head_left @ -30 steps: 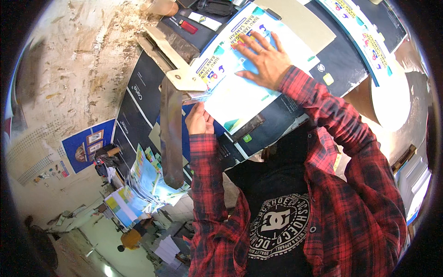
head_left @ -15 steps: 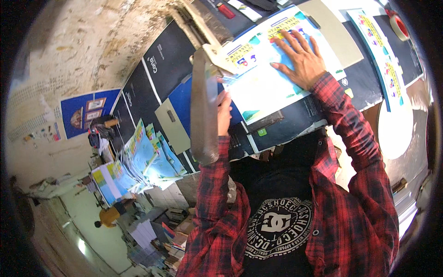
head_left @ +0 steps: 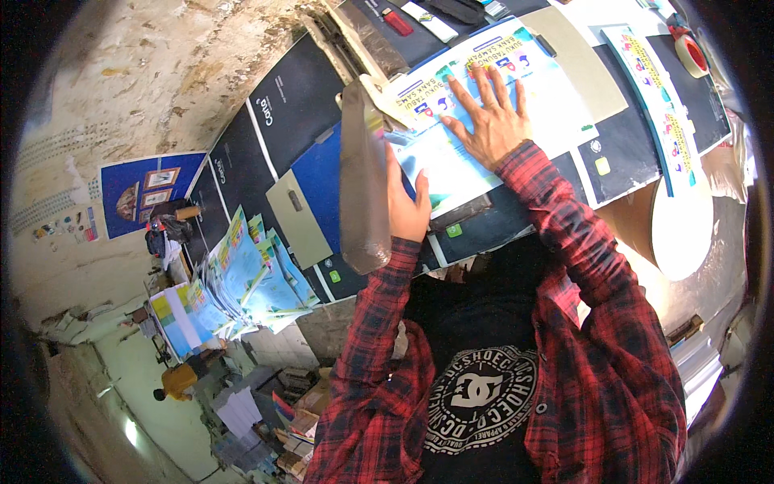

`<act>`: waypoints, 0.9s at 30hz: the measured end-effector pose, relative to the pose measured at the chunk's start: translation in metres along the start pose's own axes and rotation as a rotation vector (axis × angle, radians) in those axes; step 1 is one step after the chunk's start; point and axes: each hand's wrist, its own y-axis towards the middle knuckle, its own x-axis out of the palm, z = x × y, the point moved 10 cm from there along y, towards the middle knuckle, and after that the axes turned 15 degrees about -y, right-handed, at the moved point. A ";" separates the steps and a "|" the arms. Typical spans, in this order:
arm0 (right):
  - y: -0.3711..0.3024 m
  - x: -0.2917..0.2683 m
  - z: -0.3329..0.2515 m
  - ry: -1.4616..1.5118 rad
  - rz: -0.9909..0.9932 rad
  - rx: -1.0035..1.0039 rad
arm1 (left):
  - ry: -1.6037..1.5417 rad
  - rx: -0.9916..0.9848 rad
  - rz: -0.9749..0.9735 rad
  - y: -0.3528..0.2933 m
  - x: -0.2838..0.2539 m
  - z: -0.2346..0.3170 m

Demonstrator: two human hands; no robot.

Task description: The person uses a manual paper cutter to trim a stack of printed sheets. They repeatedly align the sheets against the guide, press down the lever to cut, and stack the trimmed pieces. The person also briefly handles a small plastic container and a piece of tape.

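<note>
A printed sheet (head_left: 556, 101) in white, light blue and yellow lies on the dark work table. My right hand (head_left: 492, 121) rests flat on it with the fingers spread. A long brownish metal blade arm (head_left: 364, 194) of a paper cutter stands up at the sheet's left edge. Close beside that arm is my left hand (head_left: 409, 206), its thumb apart from the fingers near the sheet's lower left corner. The left fingertips are partly hidden by the arm, and I see nothing held in that hand.
A printed strip stack (head_left: 657, 109) lies at the right, near a tape roll (head_left: 691, 56). A red lighter (head_left: 396, 22) lies at the back. Many printed sheets (head_left: 250, 274) are piled at the left. A round stool (head_left: 685, 230) stands at the right. Another person (head_left: 181, 381) is far off, lower left.
My right hand has moved left and slightly down across the sheet. My left hand has shifted right, now showing its thumb apart from the fingers. The view has shifted slightly.
</note>
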 end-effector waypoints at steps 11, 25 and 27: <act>0.011 0.002 0.088 -0.012 0.104 -0.028 | 0.148 0.031 -0.062 -0.033 0.023 -0.029; 0.093 -0.164 0.027 0.147 0.131 -0.270 | 0.058 -0.035 0.001 -0.034 0.020 -0.039; 0.083 -0.253 -0.035 0.137 0.307 -0.476 | 0.063 -0.037 -0.029 -0.033 0.018 -0.037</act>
